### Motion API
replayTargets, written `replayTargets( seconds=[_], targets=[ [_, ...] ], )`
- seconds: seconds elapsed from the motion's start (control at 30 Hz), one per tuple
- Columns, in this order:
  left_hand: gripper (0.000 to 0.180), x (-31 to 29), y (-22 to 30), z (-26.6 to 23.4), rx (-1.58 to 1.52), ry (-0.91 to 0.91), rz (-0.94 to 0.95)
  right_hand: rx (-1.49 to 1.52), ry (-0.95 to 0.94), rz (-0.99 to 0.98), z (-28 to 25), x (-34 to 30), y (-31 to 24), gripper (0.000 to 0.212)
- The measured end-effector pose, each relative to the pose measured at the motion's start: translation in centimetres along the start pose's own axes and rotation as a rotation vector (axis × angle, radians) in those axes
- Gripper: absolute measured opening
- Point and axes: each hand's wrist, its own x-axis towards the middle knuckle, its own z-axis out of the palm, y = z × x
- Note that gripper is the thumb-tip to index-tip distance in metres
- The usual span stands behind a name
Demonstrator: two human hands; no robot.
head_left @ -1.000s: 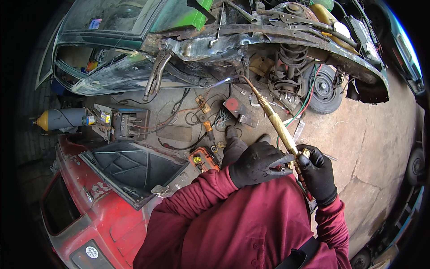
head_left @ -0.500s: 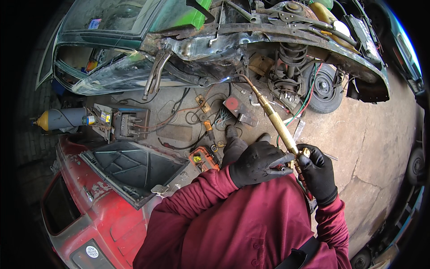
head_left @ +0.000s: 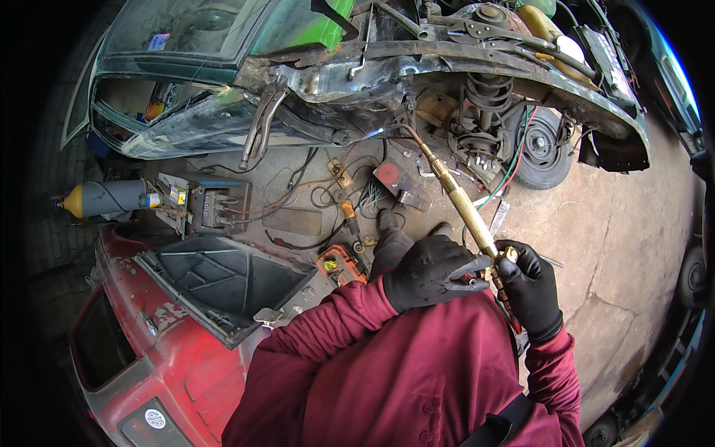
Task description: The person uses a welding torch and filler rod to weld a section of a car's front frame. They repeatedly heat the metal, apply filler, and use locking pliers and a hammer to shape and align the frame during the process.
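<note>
My right hand (head_left: 529,287), in a black glove, is wrapped round the rear end of a brass gas torch (head_left: 463,203), its thumb by a brass fitting. The black-gloved left hand (head_left: 432,274) reaches across to the same end. Its fingers are closed at a small red-and-black piece beside the torch body, which looks like a valve knob; the fingers partly hide it. From my hands the torch points up and left. A small blue-white flame (head_left: 377,133) burns at its bent copper tip, just below the rusty lower edge of the car body (head_left: 328,82).
Locking pliers (head_left: 264,123) hang clamped on the car body. A wheel (head_left: 538,146) and coil spring stand right of the torch. An angle grinder (head_left: 350,220), cables and an orange toolbox (head_left: 340,265) lie near my feet. A welder (head_left: 216,205), gas cylinder (head_left: 104,198) and red car (head_left: 171,357) are left.
The flame at the torch tip looks slightly longer and bluer. Both hands keep their place on the torch; the view has shifted very slightly.
</note>
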Motion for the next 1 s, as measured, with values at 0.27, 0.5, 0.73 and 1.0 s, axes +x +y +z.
replayTargets(
  seconds=[0.27, 0.5, 0.73, 1.0],
  targets=[
    [0.037, 0.1, -0.4, -0.3, -0.02, 0.016, -0.012, -0.016, -0.011, 0.007, 0.2, 0.4, -0.2, 0.037],
    [0.036, 0.2, -0.8, -0.3, -0.013, 0.016, -0.015, -0.002, -0.009, 0.004, 0.3, 0.8, -0.4, 0.037],
    [0.037, 0.5, -1.1, -0.5, -0.015, 0.018, -0.013, -0.031, 0.0, -0.015, 0.5, 1.0, -0.7, 0.034],
    [0.04, 0.4, -1.7, -0.6, 0.01, -0.039, -0.056, 0.074, -0.029, -0.009, 0.5, 1.5, -0.7, 0.04]
  ],
)
